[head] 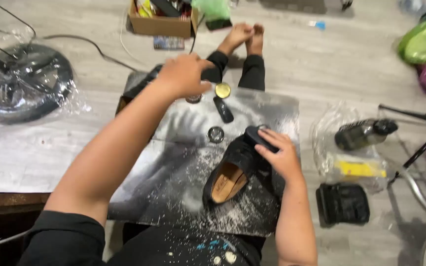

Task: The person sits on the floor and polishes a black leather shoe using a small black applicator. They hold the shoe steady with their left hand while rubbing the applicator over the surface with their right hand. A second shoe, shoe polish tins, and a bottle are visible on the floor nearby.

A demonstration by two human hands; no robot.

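A person's right hand (281, 155) presses a dark brush (261, 138) on a black shoe (235, 170) mid-board (183, 197); the left hand (183, 74) hovers at the board's far edge.

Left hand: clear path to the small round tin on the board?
Probably yes. The left hand hovers just beyond the round tin, nothing between them; the right hand is busy holding a brush on the black shoe.

Black short sleeves, paint-flecked black shirt, black trousers.

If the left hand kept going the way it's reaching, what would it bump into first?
Probably the small open tin right under the left hand, beside the gold lid. Height is hard to judge, so it might pass above.
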